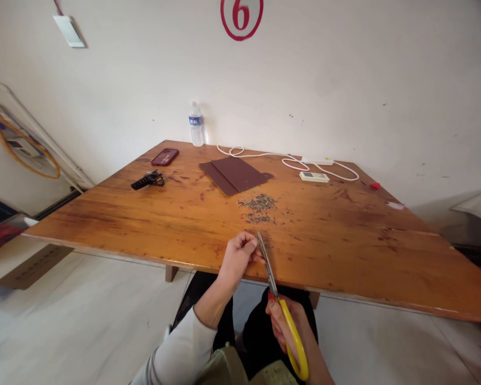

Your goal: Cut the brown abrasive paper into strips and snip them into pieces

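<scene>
My right hand [286, 323] is wrapped round the yellow handle of a pair of scissors [268, 263], below the table's front edge. The blades point up and away from me, over the edge, and look nearly closed. My left hand [242, 251] pinches something too small to make out, right beside the blade tips. Beyond the tips lies a loose pile of small dark clippings [260, 202], with a thinner scatter on its near side.
Two brown sheets [236, 174] lie past the pile on the wooden table [344, 240]. A phone [165, 156], a black corded object [148, 180] and a water bottle [196, 128] stand left. A white cable [260, 154] and a small cream device [314, 177] lie at the back right.
</scene>
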Motion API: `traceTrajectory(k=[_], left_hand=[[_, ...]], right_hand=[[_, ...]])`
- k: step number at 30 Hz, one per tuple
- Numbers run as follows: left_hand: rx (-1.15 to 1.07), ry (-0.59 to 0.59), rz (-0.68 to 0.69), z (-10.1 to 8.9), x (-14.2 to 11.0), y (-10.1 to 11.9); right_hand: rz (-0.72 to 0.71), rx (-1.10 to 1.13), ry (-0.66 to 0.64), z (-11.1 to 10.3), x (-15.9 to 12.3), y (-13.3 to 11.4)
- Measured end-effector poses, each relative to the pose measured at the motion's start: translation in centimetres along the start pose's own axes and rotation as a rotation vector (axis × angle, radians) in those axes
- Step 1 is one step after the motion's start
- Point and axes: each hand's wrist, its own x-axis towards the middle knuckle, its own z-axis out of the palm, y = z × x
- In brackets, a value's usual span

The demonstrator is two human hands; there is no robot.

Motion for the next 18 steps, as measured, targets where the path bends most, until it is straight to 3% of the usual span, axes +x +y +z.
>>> traceTrajectory(k=[18], left_hand=[[-0.004, 0.008, 0.027, 0.11, 0.01, 0.08]], right_hand=[[-0.011, -0.002, -0.001, -0.62, 0.16, 0.26]])
